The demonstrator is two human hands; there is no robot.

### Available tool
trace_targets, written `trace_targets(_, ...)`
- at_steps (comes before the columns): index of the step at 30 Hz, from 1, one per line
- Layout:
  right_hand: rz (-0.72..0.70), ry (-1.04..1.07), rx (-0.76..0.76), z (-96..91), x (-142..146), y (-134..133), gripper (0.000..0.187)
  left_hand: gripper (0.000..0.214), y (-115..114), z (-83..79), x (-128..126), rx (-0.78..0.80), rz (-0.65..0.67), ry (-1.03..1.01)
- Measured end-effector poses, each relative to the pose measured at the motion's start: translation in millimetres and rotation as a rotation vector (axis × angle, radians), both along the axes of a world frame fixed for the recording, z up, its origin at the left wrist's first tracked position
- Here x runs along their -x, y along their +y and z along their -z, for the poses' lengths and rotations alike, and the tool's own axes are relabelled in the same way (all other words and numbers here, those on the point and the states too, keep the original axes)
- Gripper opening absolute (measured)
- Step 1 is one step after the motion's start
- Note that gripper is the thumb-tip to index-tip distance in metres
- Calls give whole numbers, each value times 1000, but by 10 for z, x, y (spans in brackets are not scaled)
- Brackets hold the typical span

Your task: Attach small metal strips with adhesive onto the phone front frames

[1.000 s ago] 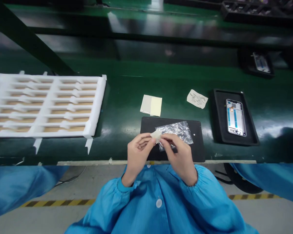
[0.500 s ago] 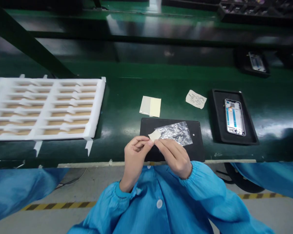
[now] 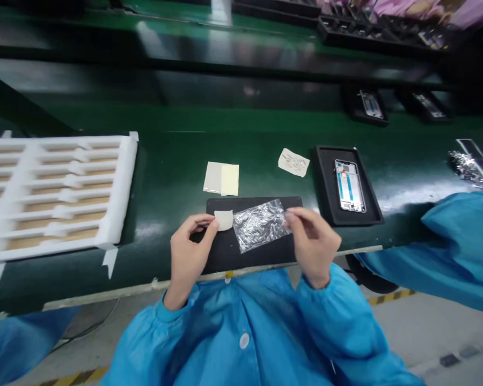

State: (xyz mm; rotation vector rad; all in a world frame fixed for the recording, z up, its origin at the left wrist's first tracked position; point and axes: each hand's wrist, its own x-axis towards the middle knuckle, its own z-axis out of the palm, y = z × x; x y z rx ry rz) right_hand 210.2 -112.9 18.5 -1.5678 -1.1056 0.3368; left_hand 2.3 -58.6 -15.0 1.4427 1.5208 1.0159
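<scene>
Between the thumb and fingers of my left hand (image 3: pixel 193 244) is a small off-white piece of paper (image 3: pixel 224 220), pinched at its left edge. My right hand (image 3: pixel 314 238) is closed on the right end of a crinkled clear plastic bag (image 3: pixel 260 225). The bag lies slanted over a black mat (image 3: pixel 221 254) at the bench's front edge, its left end close to the paper. Behind the mat is a two-part grey and pale yellow sheet (image 3: pixel 229 179). A cream paper scrap with dark marks (image 3: pixel 293 162) lies to the right of that sheet.
At left sits a white foam tray (image 3: pixel 123 198) with slots. To the right, a black tray (image 3: pixel 370 212) holds a phone frame (image 3: pixel 349 187). More phone frames in black trays stand farther back. A co-worker's blue sleeve (image 3: pixel 459 241) reaches in at right, near a crumpled silvery bag (image 3: pixel 467 165).
My hands have moved apart. The right one has left the paper and taken hold of the bag's right end; the left still pinches the paper. The whole view has shifted right.
</scene>
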Motion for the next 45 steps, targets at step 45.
trace_targets(45, -414, -443, 433, -369, -359, 85, 26, 71, -219, -8, -482, -291, 470, 413)
